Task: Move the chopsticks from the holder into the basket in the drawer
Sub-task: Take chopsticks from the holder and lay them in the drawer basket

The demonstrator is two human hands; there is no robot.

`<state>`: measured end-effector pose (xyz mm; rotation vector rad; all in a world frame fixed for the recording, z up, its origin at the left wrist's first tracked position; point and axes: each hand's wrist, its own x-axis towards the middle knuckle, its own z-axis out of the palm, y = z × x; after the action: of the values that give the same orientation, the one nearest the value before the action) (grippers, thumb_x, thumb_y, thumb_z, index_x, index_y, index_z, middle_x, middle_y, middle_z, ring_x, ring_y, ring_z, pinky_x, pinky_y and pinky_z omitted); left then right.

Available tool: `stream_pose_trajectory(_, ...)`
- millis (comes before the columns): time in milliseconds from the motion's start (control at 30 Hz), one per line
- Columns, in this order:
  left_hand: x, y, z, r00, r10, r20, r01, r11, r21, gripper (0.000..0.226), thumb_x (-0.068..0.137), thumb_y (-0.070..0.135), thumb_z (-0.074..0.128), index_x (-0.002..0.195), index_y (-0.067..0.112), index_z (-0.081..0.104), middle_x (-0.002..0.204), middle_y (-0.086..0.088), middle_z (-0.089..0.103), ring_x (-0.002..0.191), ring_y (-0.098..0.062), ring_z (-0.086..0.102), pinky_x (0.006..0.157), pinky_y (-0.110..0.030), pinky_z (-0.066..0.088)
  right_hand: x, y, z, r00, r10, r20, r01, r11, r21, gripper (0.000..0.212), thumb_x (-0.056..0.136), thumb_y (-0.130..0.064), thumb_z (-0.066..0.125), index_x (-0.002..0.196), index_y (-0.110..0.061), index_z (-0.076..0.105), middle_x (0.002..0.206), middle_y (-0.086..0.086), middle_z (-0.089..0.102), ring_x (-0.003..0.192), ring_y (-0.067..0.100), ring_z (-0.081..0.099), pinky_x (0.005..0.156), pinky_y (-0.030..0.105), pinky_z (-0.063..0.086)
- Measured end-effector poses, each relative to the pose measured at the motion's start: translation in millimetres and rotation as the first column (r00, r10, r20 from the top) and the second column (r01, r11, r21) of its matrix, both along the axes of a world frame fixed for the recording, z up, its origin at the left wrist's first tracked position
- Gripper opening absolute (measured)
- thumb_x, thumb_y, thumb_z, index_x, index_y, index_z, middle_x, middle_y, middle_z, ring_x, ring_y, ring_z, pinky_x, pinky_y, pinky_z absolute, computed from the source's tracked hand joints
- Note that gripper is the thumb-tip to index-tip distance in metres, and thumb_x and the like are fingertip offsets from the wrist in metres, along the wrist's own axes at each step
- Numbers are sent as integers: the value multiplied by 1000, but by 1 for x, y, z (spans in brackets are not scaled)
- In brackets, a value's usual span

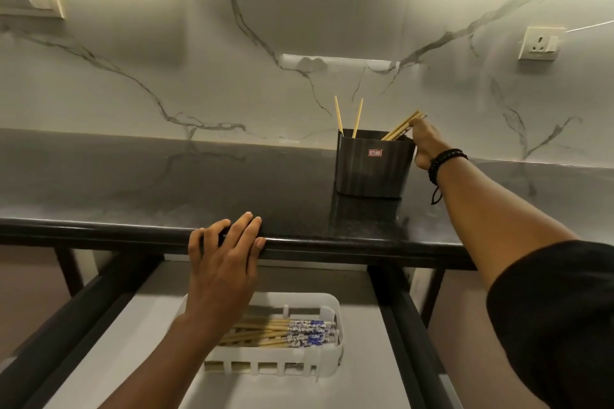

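Head view. Landmark = holder [373, 164], dark tub on the countertop [166, 183] by the marble wall.

Step in hand, as I judge it: lifting a small bunch of chopsticks [400, 126] leaning at the holder's R rim. To do it well: pinch near the top ends, draw up along their slant so tips clear the rim w/o tipping the tub, keep the bunch together. Two single sticks [339, 114] stand at the holder's L side, not yet taken.

R hand [423, 143]: just R of holder, fingers closed narrow on the bunch's upper ends.
L hand [226, 259]: below-left of holder, flat, fingers spread over the counter edge; holds nothing.

Basket [332, 368]: white, in the open drawer [382, 359] below holder, already has sticks lying flat.
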<state>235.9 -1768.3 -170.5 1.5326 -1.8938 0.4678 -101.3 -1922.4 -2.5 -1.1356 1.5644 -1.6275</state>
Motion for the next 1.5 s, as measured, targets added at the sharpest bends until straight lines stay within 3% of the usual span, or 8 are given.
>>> stream_pose_trajectory(200, 1, -2, -1, 1000, -3, -8, 3, 1000, -18, 49, 95, 40, 29, 124, 18, 62, 129, -1, 60, 112, -27, 50, 94, -44, 31, 2, 0, 7, 999, -23, -26, 21, 997, -68, 30, 102, -33, 30, 84, -20, 50, 100, 3, 52, 106, 19, 50, 111, 43, 36)
stream_pose_trajectory(300, 1, -3, -1, 1000, 4, 1, -4, 1000, -8, 50, 95, 40, 29, 125, 18, 62, 130, -2, 60, 113, -27, 50, 93, -44, 31, 8, 2, 12, 1000, 17, 21, -15, 996, -84, 32, 102, -39, 36, 84, -21, 55, 105, 4, 58, 106, 18, 56, 109, 41, 41)
stream_pose_trajectory(500, 0, 0, 0, 1000, 19, 1, -19, 1000, 6, 52, 95, 41, 27, 124, 17, 63, 129, -2, 61, 111, -29, 52, 92, -46, 34, 10, 8, 15, 943, -19, -333, -38, 986, -163, 28, 85, -18, 76, 109, -7, 69, 104, 9, 73, 98, 20, 70, 91, 37, 57)
stream_pose_trajectory(667, -2, 2, 2, 1000, 23, 0, -23, 1000, 18, 56, 95, 43, 23, 123, 17, 64, 128, -3, 62, 111, -30, 53, 92, -47, 35, 23, 26, 22, 942, 68, -330, -132, 976, -174, 19, 86, -12, 73, 104, -8, 68, 103, 14, 73, 92, 25, 74, 85, 40, 60)
stream_pose_trajectory(800, -2, 2, 2, 1000, 18, -1, -18, 1000, 15, 53, 94, 41, 27, 123, 16, 64, 128, -4, 62, 111, -31, 53, 92, -47, 36, 28, 37, 23, 949, 124, -290, -184, 964, -191, 34, 86, -11, 73, 116, -1, 62, 108, 16, 71, 89, 24, 74, 73, 31, 62)
stream_pose_trajectory(1067, -1, 6, 6, 1000, 15, 3, -16, 997, 70, 63, 97, 47, 14, 123, 17, 64, 128, -3, 62, 112, -30, 53, 93, -47, 35, 28, 57, 27, 940, 69, -333, -177, 936, -305, 24, 86, -11, 73, 107, -1, 68, 104, 18, 73, 91, 26, 74, 83, 45, 61)
stream_pose_trajectory(1300, -5, 14, 11, 1000, 18, -18, -16, 993, 113, 83, 92, 56, -8, 131, 21, 57, 135, 0, 56, 123, -27, 48, 101, -45, 30, 35, 91, 37, 894, -42, -446, -173, 886, -429, 25, 87, -13, 73, 108, 0, 72, 103, 15, 74, 94, 22, 73, 87, 39, 60)
stream_pose_trajectory(1500, -4, 21, 6, 998, -38, -57, 44, 994, 101, 87, 86, 62, -13, 145, 20, 36, 151, 0, 37, 141, -25, 30, 116, -46, 15, 58, 135, 30, 748, -163, -643, -308, 773, -554, 19, 85, -9, 74, 103, -3, 75, 97, 7, 76, 87, 11, 73, 81, 13, 55)
